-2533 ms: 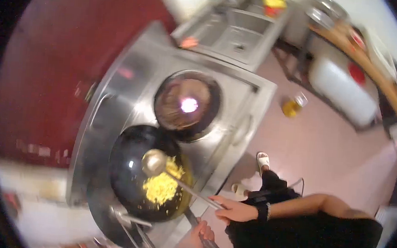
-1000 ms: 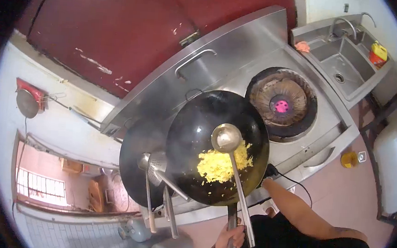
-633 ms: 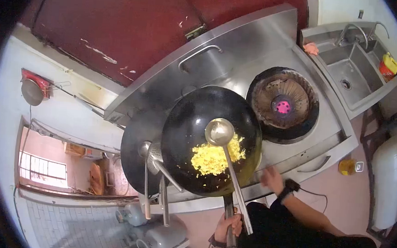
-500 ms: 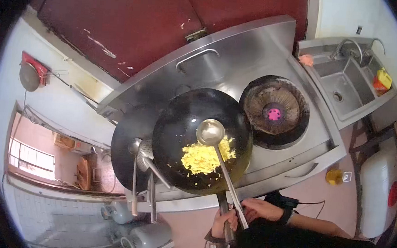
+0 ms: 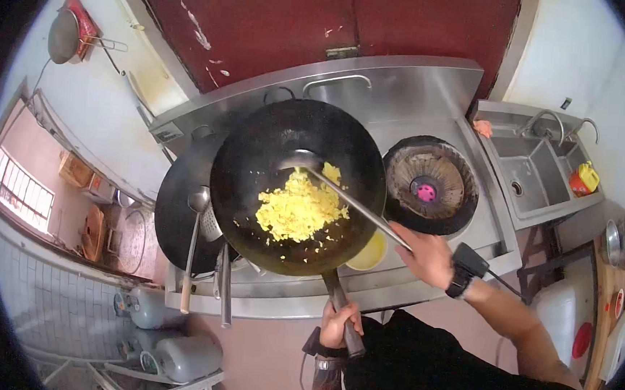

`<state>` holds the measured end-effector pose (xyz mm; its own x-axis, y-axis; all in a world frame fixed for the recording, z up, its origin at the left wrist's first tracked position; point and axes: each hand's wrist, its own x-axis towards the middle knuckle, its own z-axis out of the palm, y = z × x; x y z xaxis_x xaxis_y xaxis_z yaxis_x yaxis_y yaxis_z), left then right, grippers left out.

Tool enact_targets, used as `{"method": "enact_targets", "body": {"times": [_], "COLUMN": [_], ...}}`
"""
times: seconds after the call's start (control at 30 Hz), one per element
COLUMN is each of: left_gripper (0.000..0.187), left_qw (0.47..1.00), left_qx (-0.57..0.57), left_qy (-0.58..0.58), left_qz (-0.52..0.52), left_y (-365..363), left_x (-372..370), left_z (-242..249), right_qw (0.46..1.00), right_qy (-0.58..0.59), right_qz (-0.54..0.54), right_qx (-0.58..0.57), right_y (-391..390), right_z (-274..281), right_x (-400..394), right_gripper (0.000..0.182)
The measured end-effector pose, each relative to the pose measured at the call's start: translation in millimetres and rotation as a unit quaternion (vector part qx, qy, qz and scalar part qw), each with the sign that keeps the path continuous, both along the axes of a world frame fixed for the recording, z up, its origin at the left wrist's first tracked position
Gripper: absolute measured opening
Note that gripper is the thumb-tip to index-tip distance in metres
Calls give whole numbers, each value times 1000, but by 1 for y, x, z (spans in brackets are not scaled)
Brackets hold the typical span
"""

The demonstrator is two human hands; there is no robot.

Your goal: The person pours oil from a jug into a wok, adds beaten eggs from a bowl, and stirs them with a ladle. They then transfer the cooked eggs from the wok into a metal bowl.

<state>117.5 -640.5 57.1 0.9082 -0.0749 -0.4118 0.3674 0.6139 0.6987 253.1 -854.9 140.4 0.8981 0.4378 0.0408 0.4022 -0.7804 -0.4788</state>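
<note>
My left hand [image 5: 339, 325] is wrapped round the handle of a large black wok [image 5: 258, 140], tilted towards me. Scrambled egg [image 5: 297, 212] lies in loose yellow pieces inside it. In my right hand [image 5: 425, 257] is the end of a long metal ladle [image 5: 359, 204], fingers closed round it. The ladle's bowl reaches into the wok at the far edge of the egg, partly hidden by it. Below the wok's right rim a yellow bowl [image 5: 368, 252] shows in part on the steel stove.
Right of the wok is a burner [image 5: 429, 187] glowing pink at its centre. On the left, another black wok [image 5: 173, 218] holds a wooden-handled ladle [image 5: 191, 248] and a perforated strainer [image 5: 211, 224]. A steel sink [image 5: 527, 181] stands at the right, grey gas cylinders [image 5: 189, 357] at lower left.
My right hand has moved up and right, away from the wok handle. The ladle's bowl has gone down to the egg's far side. The yellow bowl now shows; the whole view has shifted.
</note>
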Motion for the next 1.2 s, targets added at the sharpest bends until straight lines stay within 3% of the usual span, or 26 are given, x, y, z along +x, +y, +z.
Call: {"method": "enact_targets", "body": {"times": [0.03,0.13,0.27,0.37,0.6,0.8,0.97,1.03,1.2], "left_gripper": [18,22,25,25,22,20,21,21,21], "left_qw": [1000,1000,1000,1000,997,992,981,978,972], "left_qx": [0,-2,13,-10,-38,-43,-63,-81,-72], "left_qy": [-2,-5,6,12,22,59,100,114,104], "left_qz": [-1,16,16,6,-63,-102,-152,-152,-198], "left_y": [2,15,24,26,24,23,15,3,-31], "left_x": [2,5,13,13,15,26,38,46,60], "left_z": [0,12,25,20,7,1,-3,-1,-10], "right_qw": [998,997,991,992,993,994,990,991,985], "right_qy": [-56,-66,-66,-74,-110,-34,-15,-31,-34], "right_qz": [2,44,72,70,29,73,-49,-108,-169], "right_qx": [18,-7,-89,-70,11,-70,-134,-66,2], "right_y": [8,28,-31,-59,14,-66,-116,-128,-159], "right_z": [-3,12,29,45,4,16,39,26,3], "right_x": [3,4,-13,-23,10,-20,-63,-71,-77], "right_gripper": [52,52,55,59,50,57,49,39,36]}}
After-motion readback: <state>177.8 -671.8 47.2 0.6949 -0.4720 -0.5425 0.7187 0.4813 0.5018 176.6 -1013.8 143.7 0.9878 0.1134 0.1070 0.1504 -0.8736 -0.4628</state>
